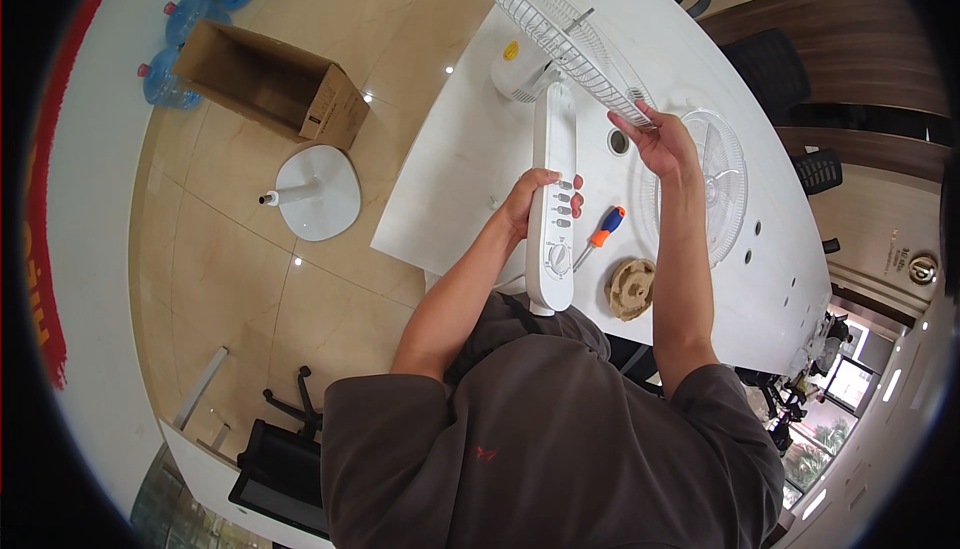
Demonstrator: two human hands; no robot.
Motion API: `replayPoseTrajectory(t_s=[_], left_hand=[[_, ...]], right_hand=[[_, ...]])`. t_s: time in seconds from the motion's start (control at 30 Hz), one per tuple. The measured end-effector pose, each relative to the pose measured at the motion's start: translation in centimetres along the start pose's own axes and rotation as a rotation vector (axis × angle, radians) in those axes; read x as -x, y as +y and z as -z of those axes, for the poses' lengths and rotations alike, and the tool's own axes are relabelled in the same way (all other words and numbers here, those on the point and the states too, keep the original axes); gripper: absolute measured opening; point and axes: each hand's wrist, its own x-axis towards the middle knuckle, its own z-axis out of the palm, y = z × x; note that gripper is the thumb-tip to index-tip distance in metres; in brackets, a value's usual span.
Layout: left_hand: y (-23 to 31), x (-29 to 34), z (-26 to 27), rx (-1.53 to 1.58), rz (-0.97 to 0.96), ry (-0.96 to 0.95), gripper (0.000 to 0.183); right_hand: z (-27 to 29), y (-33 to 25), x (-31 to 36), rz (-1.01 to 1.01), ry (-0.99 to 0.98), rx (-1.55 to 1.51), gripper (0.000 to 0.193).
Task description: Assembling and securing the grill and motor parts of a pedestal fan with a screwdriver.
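Control panel (pixel 547 211) of a fan, long and white with a dial and a row of buttons, sits clamped in the person's left hand (pixel 520 207), thumb over the near edge and fingertips round the far side. From where I stand, the right hand (pixel 664 145), ahead and to the right of that hold, pinches the rim of a white wire guard (pixel 560 34), which rises tilted beyond both grips. Ahead of the left hand, a rounded motor housing (pixel 518 71) sits behind this guard, and a thin shaft (pixel 579 19) pokes out in front with no blades on it.

I would judge panel, housing and guard to be joined already, though I cannot tell how firmly. Much looks undone: partly hidden by the right forearm, a second round guard (pixel 724 171) lies on the white table (pixel 450 179), with what look like clear blades, apart from the shaft. The base (pixel 332 207) and its short pole rest on the floor, well left of the left hand, unattached. Just right of the left grip, a blue-and-orange screwdriver (pixel 607 228) lies unheld; a brown packing piece (pixel 630 289) is nearer the body. An open carton (pixel 270 89) sits farther left and ahead.
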Motion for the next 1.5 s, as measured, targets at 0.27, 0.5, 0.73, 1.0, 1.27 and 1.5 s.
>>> replayPoseTrajectory(t_s=[0.27,0.5,0.73,1.0,1.27,1.5], left_hand=[[-0.9,0.3,-0.9,0.126,-0.054,-0.118,0.053],[-1.0,0.2,-1.1,0.008,0.022,0.044,0.049],[-1.7,0.2,-0.7,-0.139,0.033,0.12,0.046],[-2.0,0.5,-0.9,-0.197,-0.01,0.199,0.043],[-2.3,0.7,-1.1,-0.228,-0.039,0.254,0.043],[-2.3,0.9,-1.3,-0.239,-0.024,0.256,0.042]], right_hand=[[-0.2,0.7,1.4,-0.001,0.022,-0.107,0.036],[2.9,1.4,-0.3,0.008,-0.14,-0.107,0.031],[3.7,1.8,0.4,0.038,-0.114,-0.065,0.037],[5.0,2.2,0.0,-0.015,-0.082,-0.095,0.036],[5.7,2.5,0.0,-0.024,-0.088,-0.092,0.037],[6.2,2.6,-0.3,-0.046,-0.13,-0.118,0.037]])
